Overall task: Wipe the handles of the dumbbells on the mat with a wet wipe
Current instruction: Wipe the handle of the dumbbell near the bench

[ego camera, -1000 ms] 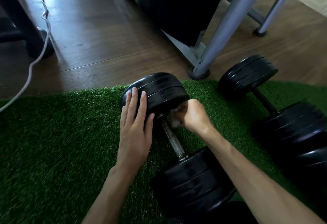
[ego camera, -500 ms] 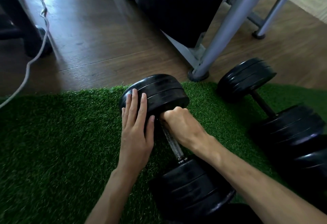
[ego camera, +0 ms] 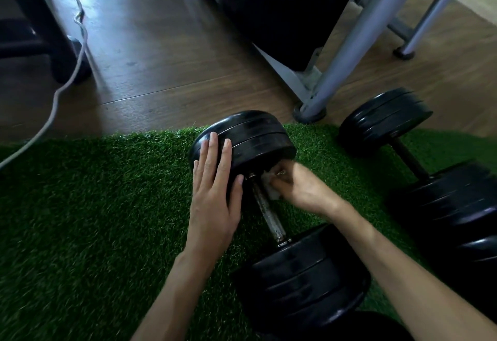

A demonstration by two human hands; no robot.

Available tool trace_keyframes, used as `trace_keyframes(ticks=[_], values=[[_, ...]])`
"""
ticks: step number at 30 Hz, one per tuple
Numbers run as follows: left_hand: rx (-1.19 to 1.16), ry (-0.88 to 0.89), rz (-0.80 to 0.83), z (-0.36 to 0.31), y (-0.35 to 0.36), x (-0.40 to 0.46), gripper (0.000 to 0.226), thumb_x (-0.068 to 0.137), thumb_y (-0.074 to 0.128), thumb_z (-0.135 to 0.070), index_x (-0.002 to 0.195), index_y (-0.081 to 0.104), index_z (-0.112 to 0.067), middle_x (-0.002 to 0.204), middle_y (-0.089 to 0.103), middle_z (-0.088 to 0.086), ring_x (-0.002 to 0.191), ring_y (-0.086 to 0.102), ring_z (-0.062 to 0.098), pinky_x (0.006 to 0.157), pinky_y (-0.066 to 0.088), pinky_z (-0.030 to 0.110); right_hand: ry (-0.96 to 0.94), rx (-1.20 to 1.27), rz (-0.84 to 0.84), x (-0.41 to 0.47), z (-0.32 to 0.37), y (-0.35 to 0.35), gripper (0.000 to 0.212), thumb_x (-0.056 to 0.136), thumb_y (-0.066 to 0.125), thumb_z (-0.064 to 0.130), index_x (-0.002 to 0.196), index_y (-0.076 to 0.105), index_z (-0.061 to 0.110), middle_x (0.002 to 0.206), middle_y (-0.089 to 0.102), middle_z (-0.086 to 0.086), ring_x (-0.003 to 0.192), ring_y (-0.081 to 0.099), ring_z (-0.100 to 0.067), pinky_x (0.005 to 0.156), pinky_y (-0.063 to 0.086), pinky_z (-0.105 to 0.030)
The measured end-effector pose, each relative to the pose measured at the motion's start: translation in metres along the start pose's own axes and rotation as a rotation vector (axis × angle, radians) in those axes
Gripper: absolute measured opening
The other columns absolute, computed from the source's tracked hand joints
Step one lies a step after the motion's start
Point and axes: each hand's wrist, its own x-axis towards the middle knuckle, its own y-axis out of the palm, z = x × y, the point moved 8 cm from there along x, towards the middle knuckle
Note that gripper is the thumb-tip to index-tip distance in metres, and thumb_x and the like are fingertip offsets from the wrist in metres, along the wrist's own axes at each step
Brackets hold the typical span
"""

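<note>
Head view, looking forward and down. Green artificial-grass mat point(ego camera: 88, 219) covers the lower half of the field and meets a dark wooden floor point(ego camera: 166, 52) along its far edge. Beyond that edge stands a grey metal frame point(ego camera: 360, 36) whose angled leg ends in a round foot just off the mat, with a large black block point(ego camera: 282, 9) behind it. Two black dumbbells lie on the mat. Right dumbbell point(ego camera: 435, 187) lies well apart from the hands, its dark bar running between a far plate stack and a larger, nearer one (partly cut by the picture's edge). Central dumbbell point(ego camera: 282, 206) lies at an angle, one plate stack far, one near, joined by a metal handle point(ego camera: 267, 213) that appears worn. Left hand point(ego camera: 215, 192) rests flat on the far plate stack, fingers straight and slightly spread, thumb beside the inner face of the plates. Right hand point(ego camera: 298, 187) has its fingers curled around a white wet wipe point(ego camera: 270, 186), which is pressed against the far end of the handle, just beside the plate stack; motion blur hides the exact lie of the fingertips. White cable point(ego camera: 57, 93) trails across the floor at left, beside a dark furniture leg point(ego camera: 45, 26).
</note>
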Motion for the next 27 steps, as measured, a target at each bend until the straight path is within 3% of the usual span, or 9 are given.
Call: trace_keyframes(ticks=[3,5,8,13,16,19,21,23,27], values=[[-0.013,-0.007,0.004,0.000,0.000,0.000,0.060,0.102,0.050,-0.018,0.157,0.026,-0.009,0.167,0.013,0.007,0.156,0.004,0.019,0.125,0.013,0.051,0.111,0.205,0.148,0.000,-0.002,0.016,0.009,0.104,0.053,0.020,0.107,0.058,0.013,0.099,0.067,-0.011,0.086,0.063,-0.016,0.079,0.060,-0.040],[-0.011,-0.014,0.007,0.000,0.000,0.000,0.061,0.102,0.050,-0.019,0.157,0.025,-0.010,0.168,0.013,0.005,0.156,0.003,0.018,0.125,0.013,0.051,0.089,0.184,0.157,0.003,-0.001,0.017,0.018,0.105,0.050,0.017,0.110,0.063,0.006,0.109,0.069,-0.021,0.091,0.065,-0.018,0.077,0.061,-0.037],[-0.010,-0.017,0.009,-0.001,0.000,0.000,0.062,0.102,0.050,-0.020,0.157,0.024,-0.011,0.168,0.012,0.005,0.156,0.003,0.017,0.126,0.012,0.050,0.069,0.114,0.194,0.005,-0.008,0.019,0.025,0.105,0.048,0.010,0.112,0.064,-0.008,0.108,0.069,-0.032,0.085,0.063,-0.023,0.077,0.061,-0.045],[-0.008,-0.005,0.018,-0.001,-0.001,0.000,0.062,0.102,0.051,-0.017,0.157,0.023,-0.010,0.168,0.010,0.005,0.156,0.002,0.018,0.126,0.010,0.048,0.163,0.188,0.282,-0.002,-0.034,0.017,0.020,0.102,0.053,0.003,0.111,0.067,-0.009,0.089,0.067,-0.015,0.074,0.068,-0.014,0.064,0.063,-0.028],[-0.002,-0.005,0.019,-0.001,0.000,0.000,0.063,0.102,0.052,-0.018,0.157,0.023,-0.010,0.168,0.010,0.005,0.156,0.002,0.018,0.126,0.010,0.047,0.177,0.239,0.156,0.008,-0.035,0.014,0.017,0.101,0.053,0.002,0.101,0.069,-0.005,0.083,0.067,-0.012,0.074,0.070,-0.017,0.076,0.064,-0.041],[-0.001,-0.026,0.025,-0.001,0.001,0.000,0.064,0.102,0.053,-0.018,0.158,0.021,-0.013,0.168,0.008,0.003,0.156,0.000,0.016,0.127,0.009,0.046,0.190,0.255,0.240,0.014,-0.022,0.029,0.018,0.104,0.049,0.006,0.103,0.067,0.002,0.085,0.063,-0.012,0.076,0.062,-0.019,0.074,0.057,-0.036],[0.011,-0.025,0.025,-0.001,0.001,0.000,0.064,0.102,0.053,-0.018,0.158,0.021,-0.013,0.168,0.008,0.003,0.156,0.000,0.015,0.126,0.010,0.046,0.242,0.335,0.311,0.014,-0.021,0.039,0.022,0.106,0.045,0.007,0.111,0.062,-0.006,0.091,0.058,-0.017,0.078,0.057,-0.023,0.072,0.050,-0.032],[0.012,-0.019,0.027,0.000,0.000,0.000,0.063,0.103,0.052,-0.018,0.158,0.021,-0.013,0.168,0.008,0.003,0.156,0.000,0.016,0.126,0.010,0.047,0.274,0.427,0.328,0.012,-0.025,0.041,0.027,0.106,0.046,0.007,0.122,0.058,-0.012,0.102,0.058,-0.019,0.091,0.056,-0.028,0.075,0.050,-0.032],[-0.007,-0.010,0.052,0.001,0.000,0.000,0.064,0.102,0.049,-0.022,0.158,0.021,-0.013,0.168,0.007,0.002,0.156,0.000,0.017,0.126,0.008,0.046,0.277,0.546,0.261,0.008,-0.031,0.033,0.025,0.102,0.042,-0.006,0.108,0.066,-0.002,0.100,0.062,-0.019,0.084,0.061,-0.024,0.070,0.057,-0.028]])
